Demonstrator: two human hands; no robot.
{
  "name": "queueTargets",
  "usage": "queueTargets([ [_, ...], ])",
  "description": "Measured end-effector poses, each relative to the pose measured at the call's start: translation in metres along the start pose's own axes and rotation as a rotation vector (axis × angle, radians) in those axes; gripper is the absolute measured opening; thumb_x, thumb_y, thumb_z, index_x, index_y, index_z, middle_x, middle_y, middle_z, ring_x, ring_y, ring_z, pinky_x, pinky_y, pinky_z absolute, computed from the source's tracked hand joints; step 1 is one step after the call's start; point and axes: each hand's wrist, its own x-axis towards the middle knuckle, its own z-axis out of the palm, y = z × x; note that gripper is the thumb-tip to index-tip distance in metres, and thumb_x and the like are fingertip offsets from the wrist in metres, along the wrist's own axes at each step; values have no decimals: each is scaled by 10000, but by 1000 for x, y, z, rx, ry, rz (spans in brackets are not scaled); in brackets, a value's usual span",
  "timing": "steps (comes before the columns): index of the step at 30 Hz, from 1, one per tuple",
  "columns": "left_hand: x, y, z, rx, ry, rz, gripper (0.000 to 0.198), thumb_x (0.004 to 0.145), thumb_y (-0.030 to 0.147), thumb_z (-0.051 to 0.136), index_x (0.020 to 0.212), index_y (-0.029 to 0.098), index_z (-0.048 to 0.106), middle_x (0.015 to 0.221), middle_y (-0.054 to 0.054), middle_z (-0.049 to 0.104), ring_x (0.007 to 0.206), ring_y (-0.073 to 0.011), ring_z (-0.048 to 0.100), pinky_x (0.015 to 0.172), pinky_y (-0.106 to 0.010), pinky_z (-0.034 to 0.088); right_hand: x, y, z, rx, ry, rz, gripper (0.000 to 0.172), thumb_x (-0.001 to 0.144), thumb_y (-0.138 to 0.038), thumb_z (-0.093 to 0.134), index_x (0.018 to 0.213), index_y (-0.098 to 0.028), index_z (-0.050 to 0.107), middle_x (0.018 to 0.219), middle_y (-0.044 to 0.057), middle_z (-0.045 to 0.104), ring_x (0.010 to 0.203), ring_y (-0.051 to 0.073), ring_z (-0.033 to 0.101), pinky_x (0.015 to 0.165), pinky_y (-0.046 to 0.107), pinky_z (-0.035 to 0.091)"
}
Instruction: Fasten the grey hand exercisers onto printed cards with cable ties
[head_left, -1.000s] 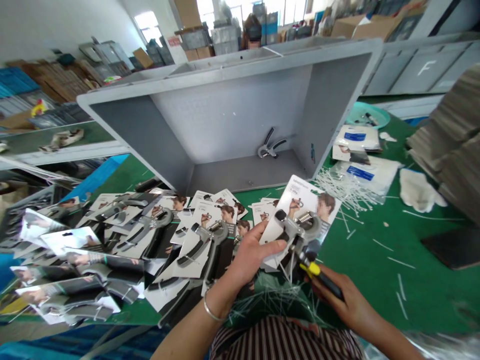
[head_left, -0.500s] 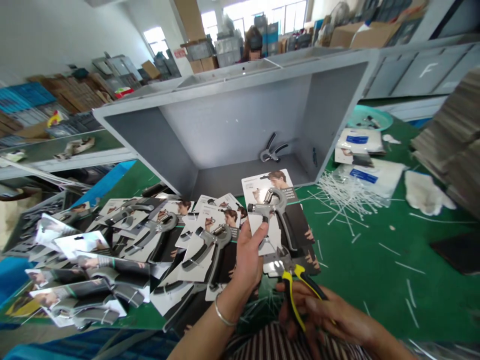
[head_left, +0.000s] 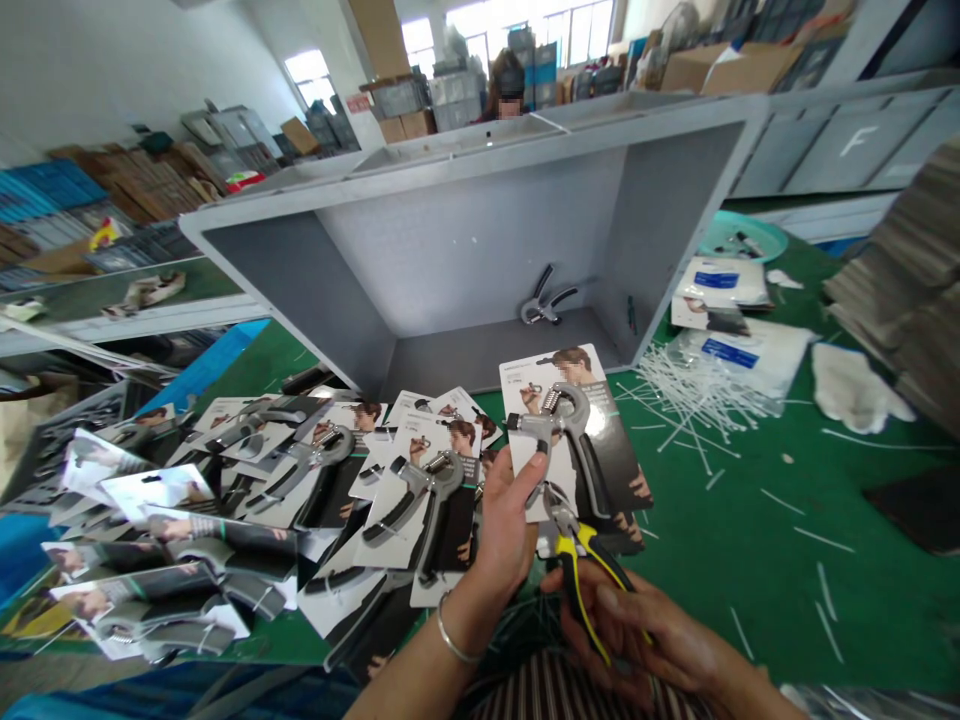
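Card (head_left: 626,450): held up in front of bin (head_left: 465,150), leaning a little, with grip (head_left: 592,480) mounted on its face; between both hands and above them.
Left hand (head_left: 506,510): clamped on card's lower left edge, thumb pressed on front over one handle of grip.
Right hand (head_left: 637,620): below card, well closed round cutters (head_left: 570,560), fingers among the yellow-and-black handles; near left hand, but apart from it.
Cutters: handles spread, metal end pointing up at card's lower edge, near grip's left handle; contact there cannot be told.
Print on card: small lines at upper left and on dark half, too blurred to read; photo of a person with a grip at top.
Crate (head_left: 847,145): marked with a large white "F", far right.
Packets (head_left: 739,350): blue labels, wording too small to read.
Pile (head_left: 420,480): more carded grips, left of left hand, overlapping.
Ties (head_left: 697,400): white, heaped right of card, some strewn on green table (head_left: 727,550).
Since a second ago: card swung more upright; cutters' handles opened out and dropped away from grip.
Since half a second ago: card shifted slightly right; loose grip (head_left: 544,305) unmoved in bin.
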Motion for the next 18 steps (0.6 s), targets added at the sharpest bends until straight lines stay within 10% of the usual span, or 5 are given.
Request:
queueTargets([
  [7, 2, -1, -8, 301, 59, 126, 340, 866, 366, 645, 1162, 200, 615, 1168, -67, 681, 1063, -219, 633, 974, -331, 451, 8, 18, -9, -26, 218, -17, 375, 901, -553, 555, 1031, -202, 572, 601, -71, 424, 371, 17, 209, 330, 137, 201],
  [13, 18, 11, -20, 882, 153, 363, 340, 879, 350, 613, 1174, 181, 594, 1122, -90, 672, 1056, -250, 614, 995, -404, 433, 13, 11, -3, -937, 510, -252, 296, 926, -465, 539, 937, -186, 638, 847, 45, 654, 759, 165, 610, 697, 248, 509],
  [18, 21, 83, -43, 969, 353, 454, 455, 825, 408, 680, 1214, 192, 586, 1125, -84, 679, 1008, -254, 647, 939, -419, 489, -25, 6, -30, -1307, 686, -305, 356, 949, -459, 457, 1140, -200, 611, 1114, 113, 699, 1033, 247, 665, 907, 325, 522],
])
